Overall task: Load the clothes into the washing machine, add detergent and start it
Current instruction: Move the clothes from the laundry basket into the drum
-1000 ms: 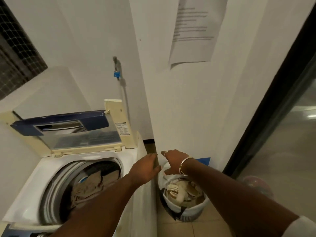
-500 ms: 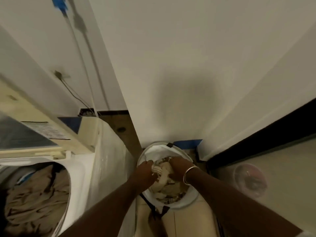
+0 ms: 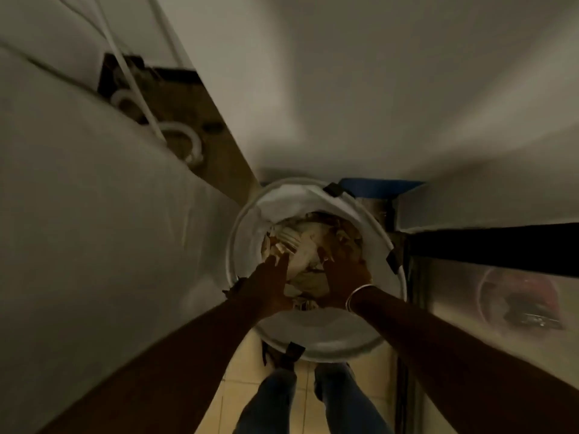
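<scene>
I look straight down into a round white laundry basket (image 3: 316, 341) on the floor between the washing machine's white side (image 3: 94, 230) and the wall. Crumpled light and brown clothes (image 3: 302, 241) lie at its bottom. Both hands are inside the basket. My left hand (image 3: 269, 285) lies on the pile's left side with its fingers stretched out. My right hand (image 3: 343, 275), with a bangle at the wrist, presses into the pile's right side with its fingers bent into the cloth. The washer's drum is out of view. The picture is dim and blurred.
White hoses (image 3: 185, 142) coil on the floor behind the machine. A black door frame (image 3: 485, 242) and a glass door (image 3: 501, 308) stand at the right. A blue object (image 3: 376, 186) lies behind the basket. My legs in jeans (image 3: 275, 399) stand on the tiled floor (image 3: 238, 364).
My head has tipped further down, so the open washer has left the view. Both hands have gone from above the basket rim down into the clothes.
</scene>
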Tool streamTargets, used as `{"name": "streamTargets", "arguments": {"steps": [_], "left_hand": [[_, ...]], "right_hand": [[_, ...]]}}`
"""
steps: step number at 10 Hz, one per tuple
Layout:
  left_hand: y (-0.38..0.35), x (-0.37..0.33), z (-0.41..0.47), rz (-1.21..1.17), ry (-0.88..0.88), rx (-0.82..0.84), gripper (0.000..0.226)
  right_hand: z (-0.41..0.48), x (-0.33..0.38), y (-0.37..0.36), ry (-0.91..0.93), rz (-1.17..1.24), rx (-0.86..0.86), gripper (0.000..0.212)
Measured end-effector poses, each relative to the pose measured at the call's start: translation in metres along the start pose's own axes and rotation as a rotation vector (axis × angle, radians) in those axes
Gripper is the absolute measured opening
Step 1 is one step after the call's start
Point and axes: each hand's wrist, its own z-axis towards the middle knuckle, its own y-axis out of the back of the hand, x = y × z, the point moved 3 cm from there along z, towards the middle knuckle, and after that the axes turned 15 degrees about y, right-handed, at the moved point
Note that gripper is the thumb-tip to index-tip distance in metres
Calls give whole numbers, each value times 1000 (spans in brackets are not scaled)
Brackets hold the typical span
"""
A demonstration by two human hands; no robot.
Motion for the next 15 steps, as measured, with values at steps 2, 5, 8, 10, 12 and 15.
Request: {"name": "streamTargets", "arguments": {"steps": [2,5,8,10,12,15], "left_hand": [[-67,-2,92,164,44,10,145],[-124,-13,221,252,92,-207,156],[-152,-14,276,103,185,-469,58],[-162,-15,288,143,228,-505,68],[-135,-23,268,76,-28,-366,74],[-46,-34,148,62,14,-268,86]], "right_hand": [[79,-48,-64,-43,30,69,139],[181,-115,-143,-100,-104,-51,120],[229,-154,-196,-86,169,99,141],[244,-149,-192,-88,107,-70,75],[238,-132,-160,-72,188,-149,58],[136,-71,-56,-110,56,-269,44]]}}
